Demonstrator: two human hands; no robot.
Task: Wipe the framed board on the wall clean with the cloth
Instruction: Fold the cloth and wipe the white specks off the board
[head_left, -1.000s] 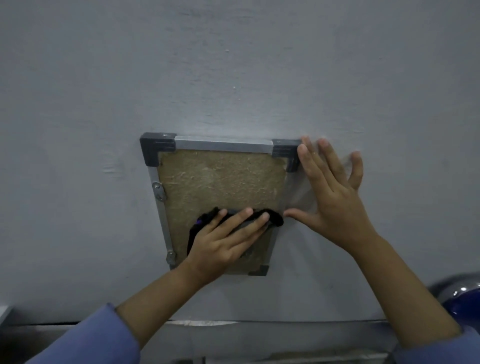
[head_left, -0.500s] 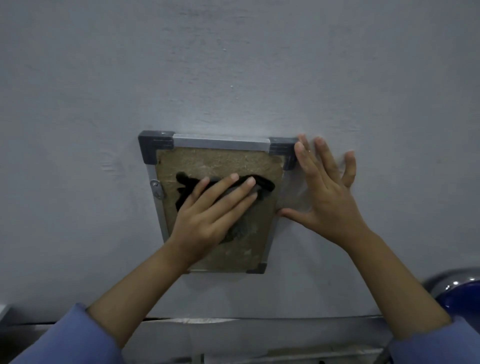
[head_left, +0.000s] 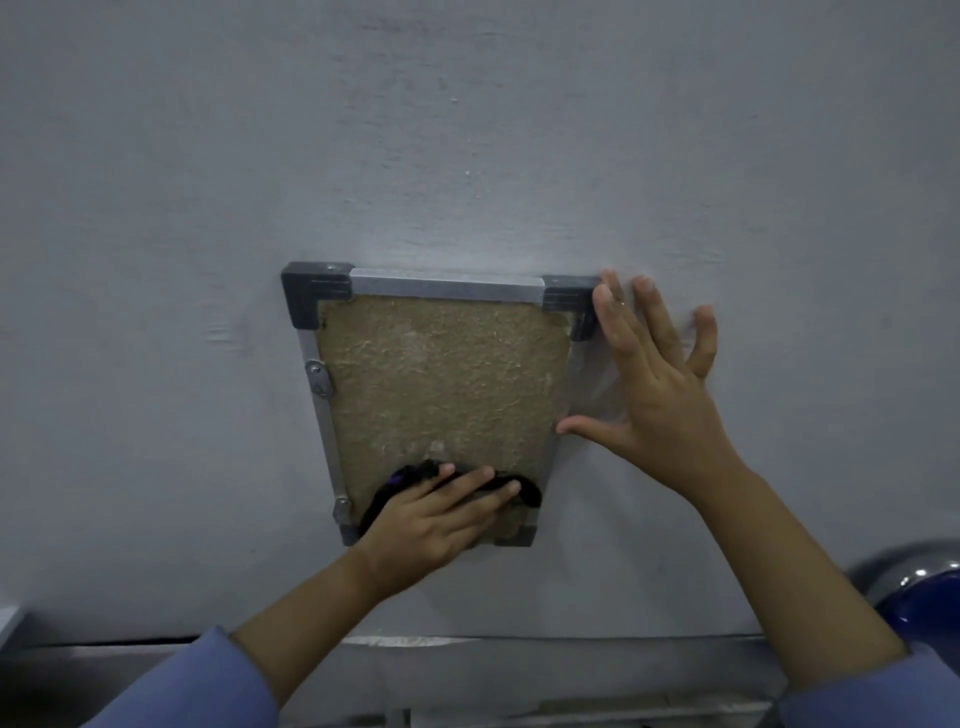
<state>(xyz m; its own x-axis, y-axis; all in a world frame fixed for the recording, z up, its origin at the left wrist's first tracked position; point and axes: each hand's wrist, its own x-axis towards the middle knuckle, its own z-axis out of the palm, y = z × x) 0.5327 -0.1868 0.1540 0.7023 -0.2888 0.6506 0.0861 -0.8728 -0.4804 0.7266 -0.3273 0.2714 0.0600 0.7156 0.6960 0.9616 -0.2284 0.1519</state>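
Observation:
A brown fibrous board in a grey metal frame with dark plastic corners hangs on the pale wall. My left hand presses a dark cloth flat against the board's lower edge, fingers straight and pointing right. My right hand lies flat on the wall just right of the frame, fingers spread upward, the thumb touching the frame's right side.
A metal ledge runs along the bottom of the wall. A shiny blue and silver rounded object sits at the lower right. Bare grey wall surrounds the board.
My left hand slid the cloth up to the board's upper part, then down to its bottom edge. My right hand stayed beside the frame.

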